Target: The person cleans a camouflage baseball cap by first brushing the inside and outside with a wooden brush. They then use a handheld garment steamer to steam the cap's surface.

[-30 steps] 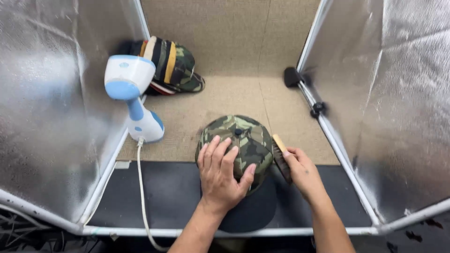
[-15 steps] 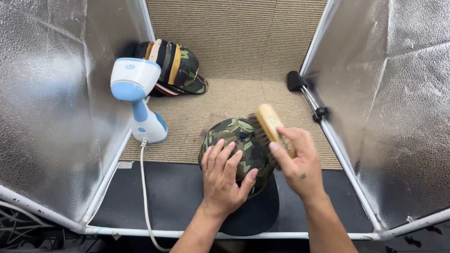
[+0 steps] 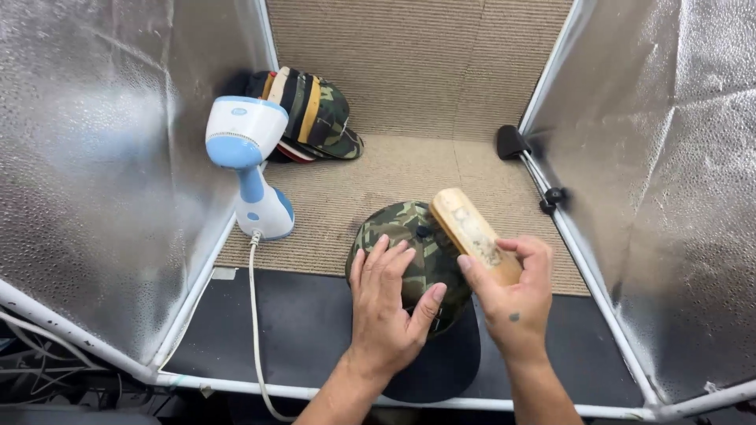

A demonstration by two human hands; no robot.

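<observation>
A camouflage cap with a dark brim lies at the front of the booth floor. My left hand rests flat on its crown, fingers spread. My right hand grips a wooden brush by its near end. The brush lies across the cap's right side, its pale back facing up.
A white and blue handheld steamer stands upright at the left, its cord running to the front edge. A stack of caps sits at the back left. Silver foil walls close both sides. Black clips hold the right frame.
My right hand brought the brush up from the cap's right edge onto the crown. The left hand stayed on the cap. The view moved closer.
</observation>
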